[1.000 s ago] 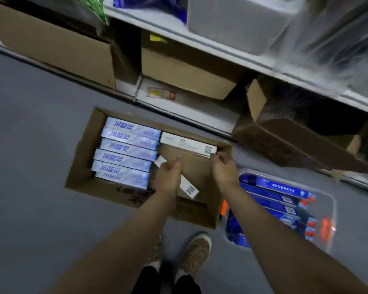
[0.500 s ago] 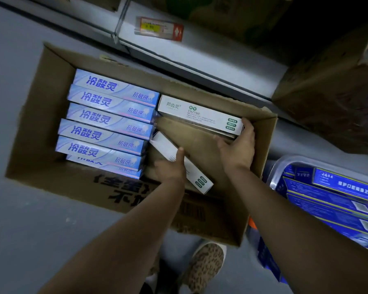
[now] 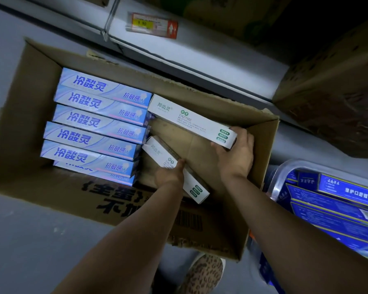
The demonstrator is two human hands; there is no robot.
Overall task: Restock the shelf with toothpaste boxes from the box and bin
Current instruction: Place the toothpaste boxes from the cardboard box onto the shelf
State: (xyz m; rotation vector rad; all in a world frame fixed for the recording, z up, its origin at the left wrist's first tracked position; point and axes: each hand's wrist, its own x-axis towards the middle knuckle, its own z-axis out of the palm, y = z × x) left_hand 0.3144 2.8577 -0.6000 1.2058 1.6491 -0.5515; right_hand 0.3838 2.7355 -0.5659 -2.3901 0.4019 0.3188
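Observation:
An open cardboard box (image 3: pixel 19 132) lies on the grey floor. Its left half holds several light-blue toothpaste boxes (image 3: pixel 98 126) stacked flat. Two white toothpaste boxes with green labels lie in its right half. My left hand (image 3: pixel 170 175) grips the nearer white box (image 3: pixel 157 151), which lies slantwise. My right hand (image 3: pixel 236 153) holds the right end of the far white box (image 3: pixel 183 117), thumb under it and fingers round the end. At the right, a clear plastic bin (image 3: pixel 285 172) holds several dark-blue toothpaste boxes (image 3: pixel 348 192).
The white bottom shelf edge (image 3: pixel 200 60) with a yellow and red price tag (image 3: pixel 154 25) runs just behind the box. Cardboard cartons (image 3: pixel 336 98) sit on the shelf at the upper right. A leopard-print shoe (image 3: pixel 204 272) shows below the box.
The camera has dropped closer to the box. My right hand has closed round the end of the far white box and my left hand has settled on the slanted one.

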